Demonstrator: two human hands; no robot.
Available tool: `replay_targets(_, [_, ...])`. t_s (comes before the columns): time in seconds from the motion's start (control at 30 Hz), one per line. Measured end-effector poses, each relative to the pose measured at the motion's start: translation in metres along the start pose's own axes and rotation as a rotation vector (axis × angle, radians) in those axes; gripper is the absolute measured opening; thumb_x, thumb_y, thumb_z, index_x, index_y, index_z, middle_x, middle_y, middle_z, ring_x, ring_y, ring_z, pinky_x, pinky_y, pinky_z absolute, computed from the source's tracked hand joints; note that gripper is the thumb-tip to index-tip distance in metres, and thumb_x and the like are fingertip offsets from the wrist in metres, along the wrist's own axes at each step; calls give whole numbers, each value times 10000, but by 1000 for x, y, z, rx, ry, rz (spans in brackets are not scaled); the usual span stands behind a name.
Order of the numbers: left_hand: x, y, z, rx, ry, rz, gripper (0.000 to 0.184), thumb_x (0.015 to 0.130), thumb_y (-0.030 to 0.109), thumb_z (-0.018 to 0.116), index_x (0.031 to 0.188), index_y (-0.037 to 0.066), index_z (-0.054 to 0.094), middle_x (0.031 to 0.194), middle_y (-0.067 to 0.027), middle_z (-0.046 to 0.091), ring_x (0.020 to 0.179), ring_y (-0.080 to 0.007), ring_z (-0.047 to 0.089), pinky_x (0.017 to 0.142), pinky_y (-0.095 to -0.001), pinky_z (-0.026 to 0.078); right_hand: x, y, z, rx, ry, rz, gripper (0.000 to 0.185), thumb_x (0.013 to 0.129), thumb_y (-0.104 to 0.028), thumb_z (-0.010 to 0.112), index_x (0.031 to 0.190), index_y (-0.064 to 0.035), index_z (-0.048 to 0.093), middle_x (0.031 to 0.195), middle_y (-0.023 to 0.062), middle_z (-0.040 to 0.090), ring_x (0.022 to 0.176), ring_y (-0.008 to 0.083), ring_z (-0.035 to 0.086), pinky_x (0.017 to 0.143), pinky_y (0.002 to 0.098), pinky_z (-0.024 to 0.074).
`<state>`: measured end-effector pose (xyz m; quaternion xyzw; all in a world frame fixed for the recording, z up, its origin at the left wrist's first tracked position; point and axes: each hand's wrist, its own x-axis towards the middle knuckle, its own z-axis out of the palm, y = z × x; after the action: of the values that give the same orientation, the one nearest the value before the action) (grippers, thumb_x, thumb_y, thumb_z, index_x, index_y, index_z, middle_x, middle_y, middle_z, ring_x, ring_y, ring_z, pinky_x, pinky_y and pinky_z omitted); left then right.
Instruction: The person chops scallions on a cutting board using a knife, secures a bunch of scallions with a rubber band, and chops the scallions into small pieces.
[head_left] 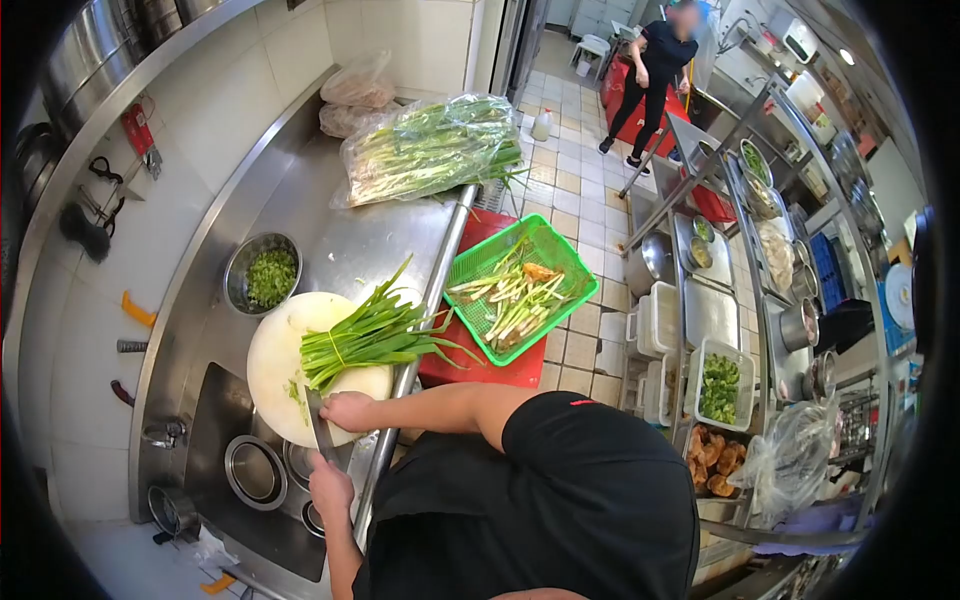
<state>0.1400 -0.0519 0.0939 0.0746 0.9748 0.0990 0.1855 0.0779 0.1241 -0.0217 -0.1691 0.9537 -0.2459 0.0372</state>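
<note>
Black cloth covers the wearer's torso and upper right arm. The left hand (331,486) is closed around the handle end of a knife (320,428), whose thin metal blade lies over a round, pale cutting board (268,350). Beside the blade, the right hand (347,411) is curled with its fingers together; whether they pinch anything cannot be told. Next to both, on the board, rests a bundle of greens (365,340), glossy and deep green, its long slender leaves gathered by a narrow band and fanning past the counter edge. Small green scraps dot the board's matte surface. Brushed steel forms the sink (215,405) beneath and the round bowl (263,273) of chopped greens just beside the board. Across the counter edge, a green lattice basket (463,268) holds pale-stemmed stalks. Farther along, crinkled clear plastic wraps more long greens (430,145). Well beyond, a person (655,75) in dark clothes stands on square tiles.
</note>
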Motion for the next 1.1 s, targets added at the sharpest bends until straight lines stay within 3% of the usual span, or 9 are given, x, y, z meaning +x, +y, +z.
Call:
replay_targets(0.27, [-4, 8, -1, -69, -22, -15, 270, 1016, 165, 517, 1235, 7, 518, 1003, -361, 695, 986, -551, 666, 869, -646, 494, -3, -4, -15, 82, -92, 58, 231, 926, -150, 574, 1078, -73, 730, 1031, 168, 725, 994, 350, 726, 851, 473, 592])
replay_targets(0.33, [-3, -13, 22, -129, -30, -25, 249, 983, 124, 497, 1206, 27, 550, 1036, -344, 699, 1014, -541, 665, 886, -652, 487, 10, 23, 37, 107, -74, 68, 245, 874, -101, 599, 1074, -78, 740, 1062, 168, 725, 1032, 368, 706, 906, 471, 571])
replay_targets(0.4, [-1, -18, 27, -182, -32, -46, 247, 948, 131, 522, 1171, 29, 550, 1004, -329, 708, 974, -540, 676, 860, -638, 513, 5, 36, 48, 69, 18, -125, 281, 873, -98, 607, 1128, -90, 725, 1064, 187, 706, 1031, 366, 691, 907, 472, 563])
replay_targets(0.43, [-9, -8, 5, -111, -43, -22, 246, 933, 136, 545, 1156, 33, 538, 995, -328, 711, 959, -532, 685, 850, -631, 522, -1, 18, 16, 25, -110, -14, 294, 891, -99, 582, 1155, -78, 711, 1077, 194, 697, 1034, 366, 686, 899, 473, 564])
replay_targets(0.5, [-15, -3, -1, -140, -55, -47, 289, 906, 113, 571, 1180, 46, 508, 968, -315, 719, 981, -509, 700, 860, -618, 534, 0, 16, 9, -34, -51, -25, 291, 888, -97, 568, 1138, -54, 712, 1047, 196, 695, 989, 377, 691, 886, 473, 573])
replay_targets(0.53, [-15, -6, 4, -192, -36, -18, 205, 985, 133, 476, 1160, 27, 495, 951, -344, 702, 946, -545, 682, 851, -645, 513, 0, 19, 8, -12, -3, -55, 277, 886, -91, 570, 1118, -48, 716, 1031, 196, 694, 978, 385, 692, 884, 477, 574])
replay_targets(0.57, [-12, -11, 15, -183, -25, -41, 200, 974, 120, 488, 1150, 24, 494, 949, -341, 705, 952, -544, 686, 847, -641, 517, -4, 19, 11, 12, 55, -68, 264, 884, -85, 572, 1098, -43, 721, 1015, 197, 693, 968, 393, 692, 881, 481, 574])
replay_targets(0.63, [-17, -3, -7, -133, -77, -47, 262, 916, 75, 531, 1174, 39, 502, 967, -309, 728, 940, -492, 721, 836, -603, 551, -6, 12, -2, 50, 15, -49, 235, 869, -63, 582, 1065, -34, 710, 1023, 209, 684, 1008, 393, 686, 894, 480, 575])
replay_targets(1.1, [-30, 0, -7, -188, -95, -56, 235, 915, 71, 519, 1148, 41, 508, 951, -308, 728, 937, -507, 715, 834, -605, 551, -18, 12, -18, 135, 38, -30, 131, 938, -117, 605, 1008, -37, 683, 957, 222, 692, 918, 422, 693, 824, 508, 571])
